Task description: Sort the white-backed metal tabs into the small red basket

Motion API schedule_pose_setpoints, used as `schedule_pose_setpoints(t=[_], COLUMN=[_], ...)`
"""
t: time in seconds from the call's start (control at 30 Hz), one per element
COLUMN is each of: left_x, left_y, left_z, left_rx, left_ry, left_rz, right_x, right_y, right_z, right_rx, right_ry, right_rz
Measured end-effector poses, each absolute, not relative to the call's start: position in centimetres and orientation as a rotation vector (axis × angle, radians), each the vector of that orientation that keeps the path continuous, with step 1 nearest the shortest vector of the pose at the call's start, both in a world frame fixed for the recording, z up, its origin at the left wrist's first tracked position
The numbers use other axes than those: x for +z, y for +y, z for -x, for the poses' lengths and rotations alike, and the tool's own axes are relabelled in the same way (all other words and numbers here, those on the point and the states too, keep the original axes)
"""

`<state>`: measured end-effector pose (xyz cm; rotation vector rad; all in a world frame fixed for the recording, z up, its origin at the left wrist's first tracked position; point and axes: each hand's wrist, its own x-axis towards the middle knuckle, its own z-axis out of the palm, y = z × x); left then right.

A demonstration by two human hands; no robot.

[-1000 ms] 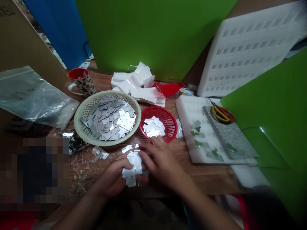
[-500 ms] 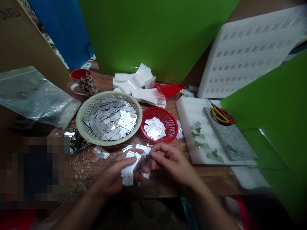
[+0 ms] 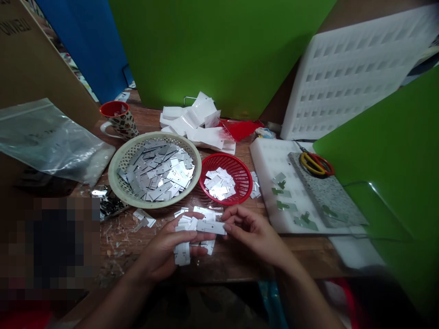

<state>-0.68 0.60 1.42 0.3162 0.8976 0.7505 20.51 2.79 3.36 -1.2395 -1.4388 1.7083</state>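
My left hand (image 3: pixel 164 251) is closed around a fanned stack of small white-filmed metal plates (image 3: pixel 183 249) near the table's front edge. My right hand (image 3: pixel 252 233) pinches one flat plate (image 3: pixel 211 227) by its right end, level, just above the stack and touching my left thumb. Behind my hands, a cream basket (image 3: pixel 118 167) holds many bare silver plates (image 3: pixel 157 171). To its right a small red basket (image 3: pixel 240 171) holds several smaller silver pieces (image 3: pixel 219 183).
A mug (image 3: pixel 118 119) and a clear plastic bag (image 3: pixel 44 141) lie at the left. White film scraps (image 3: pixel 197 121) pile at the back. A white foam tray (image 3: pixel 270 160) at right carries a stone slab (image 3: pixel 325 196), scissors (image 3: pixel 315 164) and several plates. Green boards enclose the back and right.
My right hand has drawn one plate out of the stack and now holds it flat to the right of my left thumb. The left hand stays put.
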Motion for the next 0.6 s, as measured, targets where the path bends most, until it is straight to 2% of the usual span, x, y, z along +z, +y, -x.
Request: schedule_pose_setpoints(t=[0.2, 0.33, 0.5, 0.6], left_x=[0.8, 0.7, 0.5, 0.2], left_y=[0.8, 1.4, 1.5, 1.4], left_z=[0.6, 0.4, 0.3, 0.0], left_rx=[0.796, 0.855, 0.947, 1.009], left_ry=[0.895, 0.814, 0.768, 0.73], left_rz=[-0.18, -0.03, 0.084, 0.107], right_x=[3.5, 3.1, 2.7, 3.1], right_y=[3.2, 5.2, 6.5, 4.2], right_z=[-20.6, -21.2, -20.7, -18.9], right_rx=[1.53, 1.034, 0.356, 0.325], right_ry=[-1.426, -1.454, -1.853, -2.022], right_rz=[1.275, 1.43, 1.562, 1.42])
